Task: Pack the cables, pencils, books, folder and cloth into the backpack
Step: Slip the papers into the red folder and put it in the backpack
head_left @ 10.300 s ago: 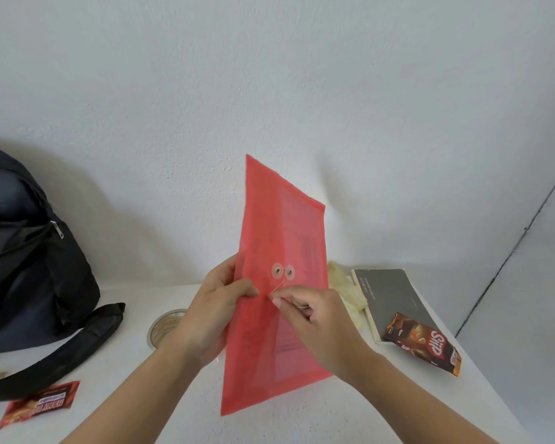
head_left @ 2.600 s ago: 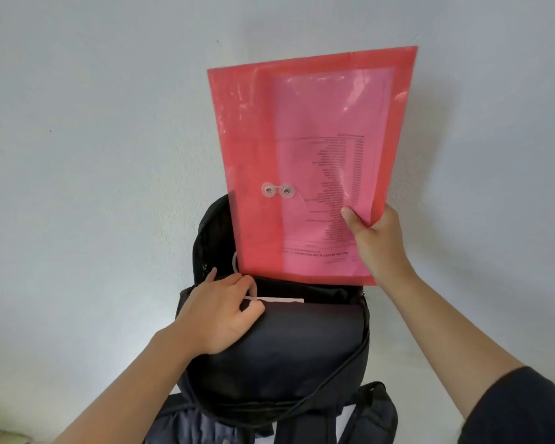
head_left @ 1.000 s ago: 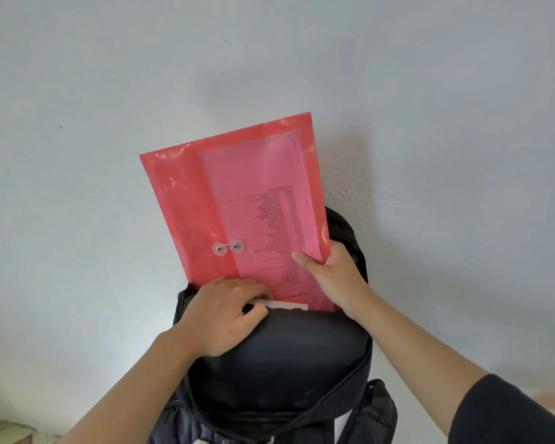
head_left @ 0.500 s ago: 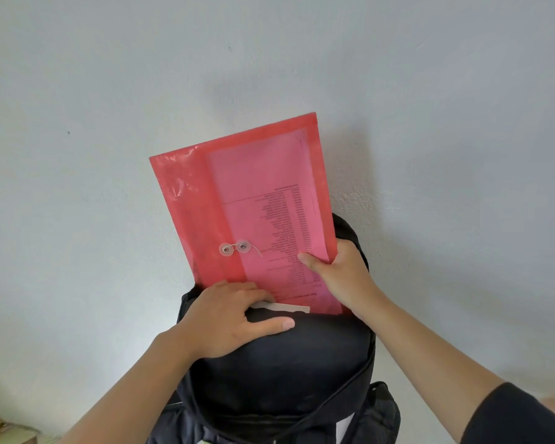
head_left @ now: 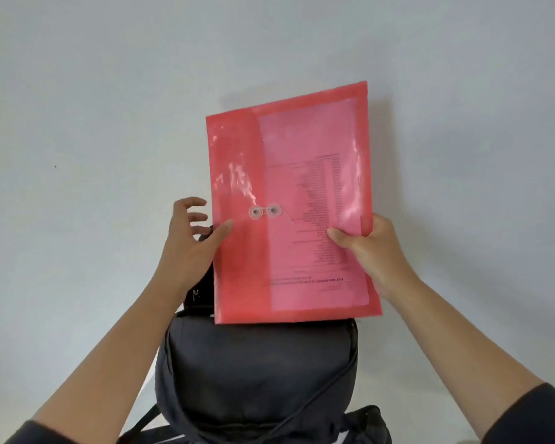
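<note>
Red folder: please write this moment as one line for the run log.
folder: upright, lower edge at backpack top, not inside | right hand: grips right edge | left hand: thumb touches left edge

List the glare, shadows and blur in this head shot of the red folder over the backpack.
Head view: white glare streaks on the red folder above-left of its string buttons and near its right edge; its printed sheet too soft to read; left hand fingers slightly motion-blurred; faint folder shadow on the wall; black backpack underexposed, little detail.
</note>
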A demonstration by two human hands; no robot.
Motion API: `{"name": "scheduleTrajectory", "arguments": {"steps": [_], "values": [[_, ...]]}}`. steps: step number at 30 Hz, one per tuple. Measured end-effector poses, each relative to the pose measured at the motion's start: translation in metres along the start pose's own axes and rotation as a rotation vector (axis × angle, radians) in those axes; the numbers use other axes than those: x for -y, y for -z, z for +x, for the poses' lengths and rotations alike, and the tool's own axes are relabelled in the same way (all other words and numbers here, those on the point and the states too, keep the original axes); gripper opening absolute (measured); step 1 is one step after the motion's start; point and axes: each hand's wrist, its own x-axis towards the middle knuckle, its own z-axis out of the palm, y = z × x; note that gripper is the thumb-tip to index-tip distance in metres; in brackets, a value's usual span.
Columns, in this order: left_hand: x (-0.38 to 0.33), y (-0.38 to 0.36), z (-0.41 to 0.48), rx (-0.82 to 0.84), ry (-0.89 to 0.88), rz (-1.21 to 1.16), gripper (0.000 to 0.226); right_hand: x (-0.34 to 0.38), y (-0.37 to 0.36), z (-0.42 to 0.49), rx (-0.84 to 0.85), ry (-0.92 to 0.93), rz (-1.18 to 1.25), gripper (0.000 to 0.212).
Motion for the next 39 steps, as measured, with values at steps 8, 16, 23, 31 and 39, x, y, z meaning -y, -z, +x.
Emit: {"name": "scheduleTrajectory", "arguments": {"steps": [8,16,23,31,39], "values": [[-0.01,-0.015,-0.012,0.329,0.317,-0.56,0.036,-0.011,0.03,-0.015,0.198,-0.16,0.032,0.04],[-0.011,-0.032,-0.024,0.023,0.233,-0.807,0.029,-0.044,0.052,-0.05,0.154,-0.434,0.404,0.047],[-0.013,-0.052,-0.039,-0.076,0.269,-1.101,0.035,-0.052,0.012,-0.077,0.23,-0.451,0.571,0.048],[-0.013,-0.066,-0.047,-0.008,0.346,-1.197,0.044,-0.027,-0.02,-0.076,0.31,-0.52,0.646,0.039],[-0.003,-0.003,-0.032,0.206,0.41,-1.218,0.041,-0.038,0.006,-0.051,-0.144,-0.274,0.329,0.026]]}}
